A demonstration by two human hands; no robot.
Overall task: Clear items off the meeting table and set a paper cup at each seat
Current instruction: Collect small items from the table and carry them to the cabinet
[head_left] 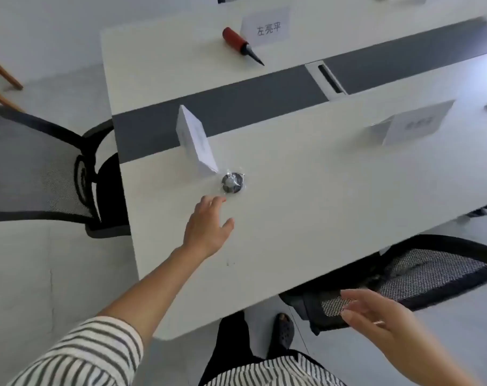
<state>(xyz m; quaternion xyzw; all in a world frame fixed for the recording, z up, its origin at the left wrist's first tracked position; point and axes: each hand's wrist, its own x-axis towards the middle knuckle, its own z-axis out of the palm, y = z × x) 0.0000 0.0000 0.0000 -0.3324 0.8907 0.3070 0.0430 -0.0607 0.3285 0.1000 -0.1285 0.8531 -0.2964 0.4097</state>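
A small round black-and-silver object in clear plastic wrap [232, 183] lies on the white meeting table [306, 218], beside the foot of a folded white name card [195, 139]. My left hand [207, 227] is stretched out over the table just short of the wrapped object, fingers apart, holding nothing. My right hand [376, 313] hovers off the table's near edge, above a chair, open and empty. A red hand pump with a black nozzle [240, 43] lies on the far side. No paper cup is in view.
A dark grey strip [236, 107] with a white cable hatch [326, 79] runs along the table's middle. Two more name cards [267, 27] [415, 122] stand further along. Black mesh chairs sit at the left end [39, 168] and near side [420, 277].
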